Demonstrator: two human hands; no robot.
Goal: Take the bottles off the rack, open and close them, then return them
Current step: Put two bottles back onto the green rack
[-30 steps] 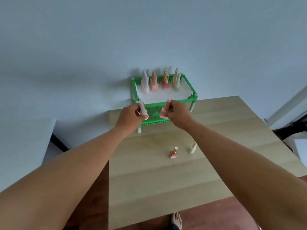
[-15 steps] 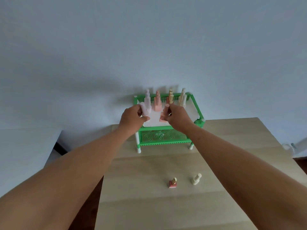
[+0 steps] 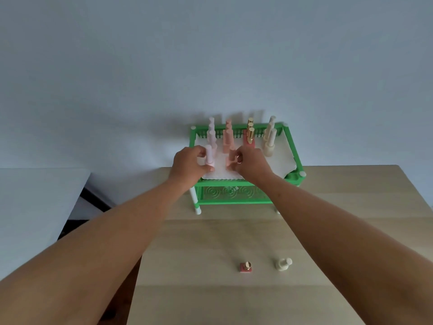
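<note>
A green two-tier rack (image 3: 294, 146) stands at the table's far edge, its top shelf lined with white paper. On it stand rows of light pink bottles (image 3: 211, 134), salmon bottles (image 3: 228, 137), red bottles with gold caps (image 3: 249, 137) and cream bottles (image 3: 269, 141). My left hand (image 3: 191, 166) grips a light pink bottle (image 3: 209, 156) upright on the shelf's front part. My right hand (image 3: 250, 164) grips a salmon bottle (image 3: 230, 160) beside it. A red gold-capped bottle (image 3: 246, 266) and a cream bottle (image 3: 283, 264) stand on the table nearer me.
The wooden table (image 3: 210, 277) runs from the rack toward me. A white surface (image 3: 35, 202) lies to the left with a dark gap between. A pale wall rises behind the rack.
Both hands carried their bottles up from in front of the rack's lower tier onto the top shelf. The camera tilted, shifting the table lower in view.
</note>
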